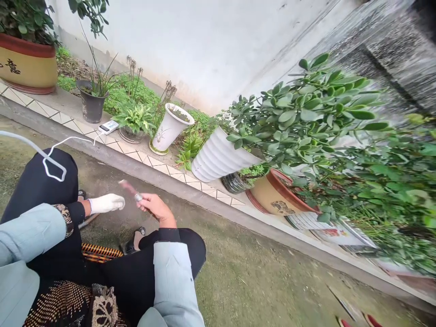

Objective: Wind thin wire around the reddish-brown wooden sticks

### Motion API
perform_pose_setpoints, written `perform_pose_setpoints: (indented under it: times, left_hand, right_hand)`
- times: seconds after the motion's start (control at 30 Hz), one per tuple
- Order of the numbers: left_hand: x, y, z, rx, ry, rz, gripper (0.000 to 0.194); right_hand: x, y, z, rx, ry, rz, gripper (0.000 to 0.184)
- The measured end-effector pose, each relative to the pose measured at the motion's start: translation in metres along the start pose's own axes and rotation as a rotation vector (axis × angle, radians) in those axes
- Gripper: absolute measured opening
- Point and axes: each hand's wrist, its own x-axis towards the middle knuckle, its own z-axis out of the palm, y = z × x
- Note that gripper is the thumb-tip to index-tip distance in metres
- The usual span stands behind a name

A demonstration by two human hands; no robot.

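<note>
I sit low with my knees up, in black trousers and pale blue sleeves. My right hand [155, 208] is closed round a small tool with a reddish handle and a metal collar [131, 190], blurred by motion. My left hand [106, 203] wears a white glove and is held close to the tool's tip; its fingers look curled, and I cannot make out anything in them. Both hands hover above the ground between my knees. A long handle [89, 220] lies on the ground under the left wrist.
A tiled ledge [136, 156] carries a black pot [91, 105], a tall white pot [170, 127], a tipped ribbed white pot [218, 156], a brown pot [272, 195] with a bushy jade plant, and a white device [108, 127] with a cable. The ground is mossy concrete [259, 272].
</note>
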Motion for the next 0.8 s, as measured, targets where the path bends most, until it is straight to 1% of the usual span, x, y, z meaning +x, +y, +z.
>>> perform_pose_setpoints:
  times: [0.03, 0.07, 0.1, 0.13, 0.2, 0.23, 0.3, 0.37, 0.4, 0.47, 0.5, 0.53, 0.57, 0.6, 0.63, 0.67, 0.7, 0.73, 0.8]
  left_hand:
    - [-0.002, 0.002, 0.004, 0.011, -0.022, 0.012, 0.036]
    - [-0.003, 0.004, 0.008, 0.041, -0.043, 0.031, 0.036]
    - [-0.005, 0.007, 0.011, 0.085, -0.060, 0.051, 0.034]
    - [-0.006, 0.010, 0.012, 0.139, -0.061, 0.066, 0.031]
    - [-0.009, 0.014, 0.013, 0.251, -0.054, 0.069, 0.027]
    - [-0.011, 0.016, 0.013, 0.302, -0.048, 0.065, 0.025]
    - [-0.014, 0.018, 0.010, 0.372, -0.032, 0.061, 0.023]
    - [-0.015, 0.017, 0.005, 0.403, 0.006, 0.052, 0.023]
    - [-0.015, 0.016, 0.002, 0.410, 0.035, 0.037, 0.024]
    - [-0.013, 0.012, -0.007, 0.405, 0.089, 0.001, 0.026]
    - [-0.010, 0.009, -0.011, 0.388, 0.110, -0.016, 0.027]
    - [-0.007, 0.005, -0.015, 0.353, 0.119, -0.022, 0.029]
    - [-0.004, 0.002, -0.017, 0.294, 0.115, -0.018, 0.030]
    - [-0.001, -0.002, -0.018, 0.211, 0.097, -0.006, 0.031]
    - [0.002, -0.006, -0.018, 0.121, 0.068, 0.006, 0.033]
    - [0.005, -0.009, -0.016, 0.035, 0.035, 0.011, 0.035]
    - [0.007, -0.011, -0.013, -0.035, 0.003, 0.012, 0.037]
    - [0.009, -0.013, -0.010, -0.084, -0.029, 0.006, 0.039]
    - [0.011, -0.011, -0.003, -0.123, -0.095, 0.001, 0.041]
  right_hand:
    - [-0.002, 0.001, -0.005, 0.002, 0.159, -0.007, 0.032]
    - [-0.003, 0.003, -0.009, -0.062, 0.289, 0.026, 0.034]
    - [-0.003, 0.006, -0.012, -0.179, 0.377, 0.092, 0.034]
    - [-0.002, 0.008, -0.014, -0.322, 0.427, 0.172, 0.033]
    - [0.001, 0.012, -0.015, -0.575, 0.437, 0.317, 0.029]
    - [0.003, 0.013, -0.014, -0.651, 0.426, 0.362, 0.026]
    - [0.010, 0.014, -0.007, -0.712, 0.402, 0.417, 0.022]
    - [0.017, 0.013, 0.006, -0.760, 0.330, 0.478, 0.017]
    - [0.021, 0.012, 0.014, -0.769, 0.269, 0.502, 0.014]
    - [0.025, 0.010, 0.030, -0.751, 0.110, 0.527, 0.007]
    - [0.025, 0.008, 0.037, -0.717, 0.006, 0.528, 0.005]
    - [0.024, 0.007, 0.042, -0.649, -0.125, 0.513, 0.004]
    - [0.021, 0.005, 0.044, -0.543, -0.257, 0.468, 0.005]
    - [0.017, 0.002, 0.043, -0.411, -0.371, 0.403, 0.008]
    - [0.012, 0.000, 0.039, -0.255, -0.439, 0.307, 0.011]
    - [0.008, -0.002, 0.032, -0.127, -0.401, 0.216, 0.014]
    - [0.004, -0.003, 0.023, -0.051, -0.275, 0.150, 0.016]
    - [0.001, -0.003, 0.014, -0.013, -0.104, 0.117, 0.016]
    - [-0.002, -0.002, -0.005, 0.022, 0.246, 0.128, 0.017]
